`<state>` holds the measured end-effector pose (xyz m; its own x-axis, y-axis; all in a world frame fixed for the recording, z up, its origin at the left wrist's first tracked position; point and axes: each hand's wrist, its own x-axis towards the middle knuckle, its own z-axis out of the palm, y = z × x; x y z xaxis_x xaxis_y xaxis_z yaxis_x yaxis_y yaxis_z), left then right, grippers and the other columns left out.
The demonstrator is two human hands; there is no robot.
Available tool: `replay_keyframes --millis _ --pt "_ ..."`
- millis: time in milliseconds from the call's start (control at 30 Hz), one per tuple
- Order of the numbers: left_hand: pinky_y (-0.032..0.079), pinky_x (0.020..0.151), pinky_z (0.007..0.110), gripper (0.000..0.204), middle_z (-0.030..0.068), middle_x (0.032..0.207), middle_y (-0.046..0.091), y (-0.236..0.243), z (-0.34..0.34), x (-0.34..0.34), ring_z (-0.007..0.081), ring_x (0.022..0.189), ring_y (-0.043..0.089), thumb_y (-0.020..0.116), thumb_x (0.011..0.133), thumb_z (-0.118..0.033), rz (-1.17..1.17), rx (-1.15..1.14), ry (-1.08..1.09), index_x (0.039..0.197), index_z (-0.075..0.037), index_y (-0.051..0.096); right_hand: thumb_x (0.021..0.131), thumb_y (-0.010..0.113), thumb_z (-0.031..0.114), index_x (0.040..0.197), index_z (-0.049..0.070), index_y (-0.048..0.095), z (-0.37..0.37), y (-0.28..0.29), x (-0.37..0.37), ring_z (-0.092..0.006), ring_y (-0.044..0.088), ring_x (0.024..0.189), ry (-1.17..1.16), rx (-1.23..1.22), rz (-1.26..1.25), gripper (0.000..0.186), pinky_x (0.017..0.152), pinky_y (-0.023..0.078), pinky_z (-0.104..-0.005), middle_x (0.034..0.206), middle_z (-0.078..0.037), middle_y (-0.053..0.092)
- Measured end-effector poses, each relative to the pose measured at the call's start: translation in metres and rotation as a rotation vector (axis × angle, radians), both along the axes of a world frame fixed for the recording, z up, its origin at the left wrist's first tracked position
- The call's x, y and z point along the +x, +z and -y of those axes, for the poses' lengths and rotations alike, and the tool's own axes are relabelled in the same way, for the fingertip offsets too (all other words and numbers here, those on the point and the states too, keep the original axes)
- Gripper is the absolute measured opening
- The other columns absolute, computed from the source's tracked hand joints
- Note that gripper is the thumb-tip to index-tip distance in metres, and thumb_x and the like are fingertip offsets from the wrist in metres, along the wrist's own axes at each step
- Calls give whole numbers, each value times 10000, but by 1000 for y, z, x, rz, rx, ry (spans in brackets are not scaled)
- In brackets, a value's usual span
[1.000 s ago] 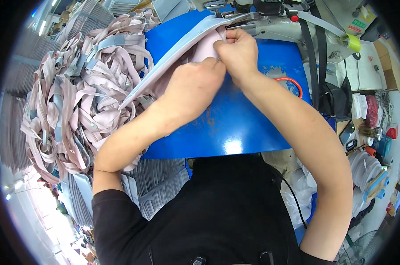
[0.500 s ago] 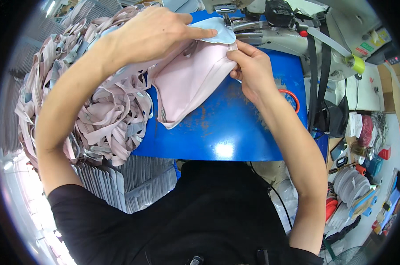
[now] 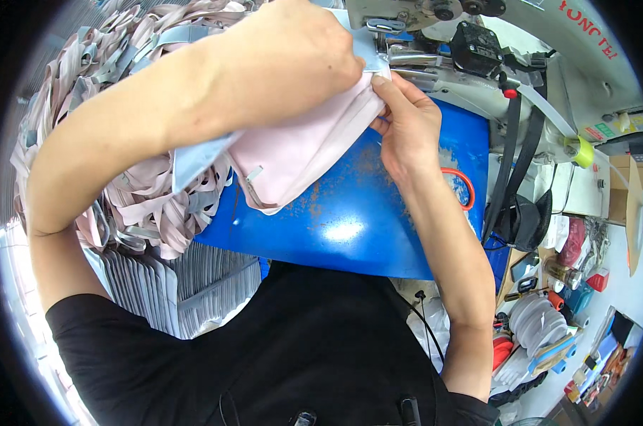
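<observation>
A pink fabric piece (image 3: 286,170) with a seamed edge hangs over the blue sewing table top. Its far end lies at the needle area (image 3: 382,44) of a sewing machine, beside a light blue panel (image 3: 364,46). My right hand (image 3: 414,128) pinches the pink edge just in front of the needle area, thumb on top. My left hand (image 3: 304,60) is curled closed above the fabric, knuckles toward the panel; its fingertips are hidden. Under my left forearm a light blue corner (image 3: 199,162) sticks out.
A heap of pink and grey strips (image 3: 162,206) covers the left side. Grey stacked sheets (image 3: 215,287) stand below it. A red-orange loop handle (image 3: 468,190) lies beside my right wrist. Black straps (image 3: 520,149) hang at the right, near a shelf of spools (image 3: 538,319).
My left hand has gone from a stretched index finger on the blue panel to a curled hand. A light blue corner now shows beneath my left forearm. My right hand keeps its pinch.
</observation>
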<state>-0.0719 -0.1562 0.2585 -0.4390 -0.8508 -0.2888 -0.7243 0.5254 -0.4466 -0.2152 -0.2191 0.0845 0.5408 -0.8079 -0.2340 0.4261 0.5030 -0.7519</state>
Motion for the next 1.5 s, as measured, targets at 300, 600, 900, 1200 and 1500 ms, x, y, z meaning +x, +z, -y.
replay_keyframes --millis 300,600,900,1200,1500 --pt "569 565 347 355 124 792 703 -54 -13 -32 269 670 739 662 832 -111 -110 -303 93 1149 46 692 948 733 56 1183 -37 748 0 -9 0 -123 709 834 -51 -24 69 253 708 583 -270 1015 -98 768" --pt "549 536 382 250 156 735 693 -88 -5 -65 294 653 731 685 774 -101 -402 -426 306 961 62 651 954 717 22 1274 -44 701 -14 -20 -10 -119 694 917 -42 -60 138 327 812 555 -257 1081 -102 754" --pt "583 714 407 422 158 1093 720 -121 -57 -83 333 902 734 745 751 -187 -814 -577 381 1128 -31 640 908 672 -58 1344 8 669 -57 -40 -78 -128 660 906 94 -532 -232 441 862 546 -262 1187 -84 648" --pt "593 752 357 289 111 1103 761 -147 -111 -103 267 915 720 720 647 50 -1032 -606 9 932 0 717 988 635 31 1298 11 690 -96 -10 -116 -40 609 678 160 -231 -235 315 537 554 -216 826 18 670" --pt "513 617 332 217 83 1052 771 -116 -82 -83 211 870 711 712 687 -21 -902 -576 -11 903 -19 722 1025 611 61 1256 -12 696 -74 -9 -84 -74 702 811 114 -140 -52 257 653 630 -244 964 -45 744"
